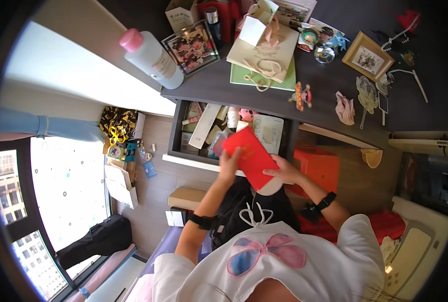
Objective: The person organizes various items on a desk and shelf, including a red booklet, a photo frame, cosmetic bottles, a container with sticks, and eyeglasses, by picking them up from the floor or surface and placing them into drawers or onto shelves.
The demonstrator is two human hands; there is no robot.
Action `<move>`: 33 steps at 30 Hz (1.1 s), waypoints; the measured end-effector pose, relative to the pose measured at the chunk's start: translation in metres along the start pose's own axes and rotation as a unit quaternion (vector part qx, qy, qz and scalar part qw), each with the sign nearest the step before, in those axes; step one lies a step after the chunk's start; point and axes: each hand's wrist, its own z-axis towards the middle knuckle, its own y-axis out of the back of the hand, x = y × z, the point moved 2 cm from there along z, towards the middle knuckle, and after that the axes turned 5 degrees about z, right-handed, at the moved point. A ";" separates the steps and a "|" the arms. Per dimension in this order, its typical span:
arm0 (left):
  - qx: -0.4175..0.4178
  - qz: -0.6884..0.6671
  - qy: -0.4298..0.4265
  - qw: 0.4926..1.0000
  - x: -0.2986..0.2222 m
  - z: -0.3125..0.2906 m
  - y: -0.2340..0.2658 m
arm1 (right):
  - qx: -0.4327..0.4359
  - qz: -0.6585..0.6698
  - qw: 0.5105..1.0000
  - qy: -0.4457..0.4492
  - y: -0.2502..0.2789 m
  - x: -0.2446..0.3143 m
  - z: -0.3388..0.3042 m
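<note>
Both hands hold 1 flat red envelope (250,157) over the front edge of an open drawer (176,136) in a dark desk (324,85). The left hand (229,163) grips the envelope at its left edge, fingers curled around that edge. The right hand (284,172) supports the lower right side, fingers pressed against the red surface; the thumb position cannot be determined. The envelope is tilted, with its upper corner over the drawer contents and its lower corner toward the person's body. Each wrist carries 1 black band. The drawer holds a long white box (204,126), a white rectangular box (268,132), a small pink item (246,115) and further small items that are too crowded to identify. On the desk top lie a clear bottle with a pink cap (151,54), a framed photo (191,47), a beige paper bag with rope handles (264,50) on a green folder (289,79), a glass ball (324,54), a wooden picture frame (367,56) and a pink cloth (345,108). An orange box (320,166) stands below the desk, just right of the right hand. A cardboard box (188,198) lies on the wooden floor near the left forearm. A window (58,196) fills the left side of the view.
</note>
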 end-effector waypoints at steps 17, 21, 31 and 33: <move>0.074 0.511 -0.022 0.856 0.004 0.019 0.010 | -0.389 0.386 0.837 0.004 0.220 -0.158 -0.115; 0.048 0.465 -0.121 0.876 0.008 0.063 0.001 | -0.148 0.654 0.690 0.273 0.241 -0.144 -0.099; 0.089 0.440 -0.129 0.884 0.028 0.119 -0.079 | 0.031 0.688 0.567 0.452 0.300 -0.147 -0.047; 0.076 0.469 -0.118 0.872 0.044 0.117 -0.087 | 0.038 0.644 0.606 0.465 0.288 -0.170 -0.049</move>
